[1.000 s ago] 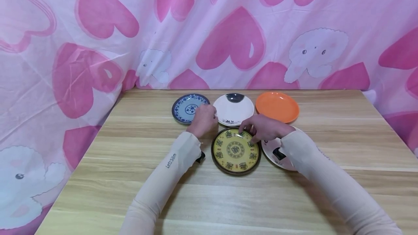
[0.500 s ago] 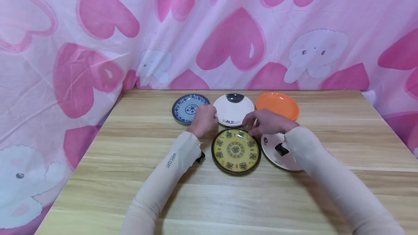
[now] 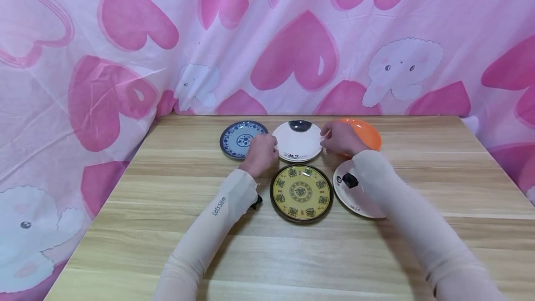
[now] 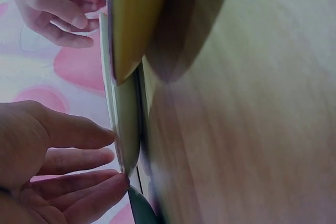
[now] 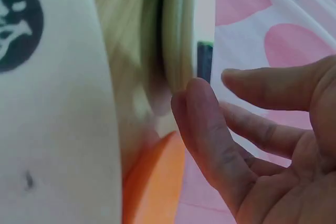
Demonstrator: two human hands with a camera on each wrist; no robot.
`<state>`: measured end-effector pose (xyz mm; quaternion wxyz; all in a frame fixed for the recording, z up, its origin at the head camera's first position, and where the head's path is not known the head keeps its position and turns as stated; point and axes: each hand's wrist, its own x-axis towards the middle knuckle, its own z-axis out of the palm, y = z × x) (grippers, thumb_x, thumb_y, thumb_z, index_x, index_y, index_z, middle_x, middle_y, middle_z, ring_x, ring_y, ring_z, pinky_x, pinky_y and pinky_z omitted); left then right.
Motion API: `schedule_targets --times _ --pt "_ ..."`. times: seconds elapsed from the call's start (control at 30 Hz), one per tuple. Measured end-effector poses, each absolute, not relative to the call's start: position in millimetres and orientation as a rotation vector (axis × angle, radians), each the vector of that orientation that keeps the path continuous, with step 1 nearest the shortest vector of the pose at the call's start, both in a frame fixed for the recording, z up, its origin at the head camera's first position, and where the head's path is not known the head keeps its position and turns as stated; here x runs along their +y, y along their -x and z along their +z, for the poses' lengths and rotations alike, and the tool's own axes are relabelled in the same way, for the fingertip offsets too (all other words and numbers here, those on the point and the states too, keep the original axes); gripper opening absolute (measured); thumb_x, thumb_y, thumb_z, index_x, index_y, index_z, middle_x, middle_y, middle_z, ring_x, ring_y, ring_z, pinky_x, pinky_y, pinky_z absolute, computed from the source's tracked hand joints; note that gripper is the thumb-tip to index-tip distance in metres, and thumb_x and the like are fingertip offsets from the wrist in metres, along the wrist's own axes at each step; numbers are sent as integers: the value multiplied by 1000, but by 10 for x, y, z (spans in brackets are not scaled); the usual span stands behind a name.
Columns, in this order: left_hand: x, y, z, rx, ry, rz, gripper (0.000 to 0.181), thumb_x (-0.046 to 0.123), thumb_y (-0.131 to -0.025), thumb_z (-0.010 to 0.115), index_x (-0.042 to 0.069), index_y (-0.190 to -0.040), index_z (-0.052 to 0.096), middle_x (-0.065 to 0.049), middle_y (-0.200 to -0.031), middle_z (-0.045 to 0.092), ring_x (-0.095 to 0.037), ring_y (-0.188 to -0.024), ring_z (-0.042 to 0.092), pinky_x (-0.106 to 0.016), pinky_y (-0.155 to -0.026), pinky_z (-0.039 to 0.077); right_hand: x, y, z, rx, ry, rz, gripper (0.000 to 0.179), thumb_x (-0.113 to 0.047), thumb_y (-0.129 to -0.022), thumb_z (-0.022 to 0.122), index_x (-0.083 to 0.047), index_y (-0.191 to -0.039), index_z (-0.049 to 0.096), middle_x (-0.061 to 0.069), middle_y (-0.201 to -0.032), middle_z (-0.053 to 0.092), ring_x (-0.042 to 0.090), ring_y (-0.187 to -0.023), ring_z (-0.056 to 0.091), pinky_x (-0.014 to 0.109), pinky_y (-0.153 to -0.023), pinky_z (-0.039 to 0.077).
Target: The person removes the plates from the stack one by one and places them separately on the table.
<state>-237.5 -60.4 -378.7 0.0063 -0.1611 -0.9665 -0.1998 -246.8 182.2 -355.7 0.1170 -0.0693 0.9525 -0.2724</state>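
A round white plate (image 3: 297,142) with a dark patch at its far edge lies in the middle of the back row. My left hand (image 3: 261,152) pinches its left rim; in the left wrist view the thumb and fingertips (image 4: 122,179) meet at the edge. At the opposite rim is my right hand (image 3: 342,137), its fingertips (image 5: 197,90) right at the edge and the thumb held apart above. Directly in front lies a yellow patterned plate (image 3: 301,193) with a dark brown rim.
A blue-and-white plate (image 3: 234,139) lies left of the white one, and an orange plate (image 3: 369,136) lies to the right, partly behind my right hand. A pale pink plate (image 3: 351,199) sits front right under my right sleeve. A pink heart-print cloth (image 3: 292,50) hangs behind the table.
My right hand has left the far right rim of the yellow plate and moved back to the white plate's right rim. My left hand has stayed in place.
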Motion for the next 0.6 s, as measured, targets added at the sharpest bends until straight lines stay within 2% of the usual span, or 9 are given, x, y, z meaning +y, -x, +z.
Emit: schedule_targets --times 0.27,0.4,0.6 --pt "-584 2367 -3784 -3034 458 -624 27 -2 -86 61 9 -63 55 -2 -60 53 -16 -58 53 -22 -52 48 1766 2569 -3646 2812 128 -788 42 -8 -88 69 4 -127 60 21 -110 66 29 -98 57 37 -85 51" --pt "-576 2372 -3783 -3050 400 -672 28 3 -89 60 9 -63 55 -4 -62 58 -19 -61 58 -24 -53 52 1743 2590 -3665 2818 118 -805 49 -6 -85 69 6 -131 56 23 -113 66 31 -101 57 43 -92 51" --pt "-560 2383 -3756 -3059 334 -744 29 8 -91 61 11 -64 53 -5 -65 57 -19 -62 57 -24 -51 48 1722 2583 -3657 2794 108 -822 54 -6 -85 71 9 -133 55 26 -124 64 35 -111 59 49 -103 51"
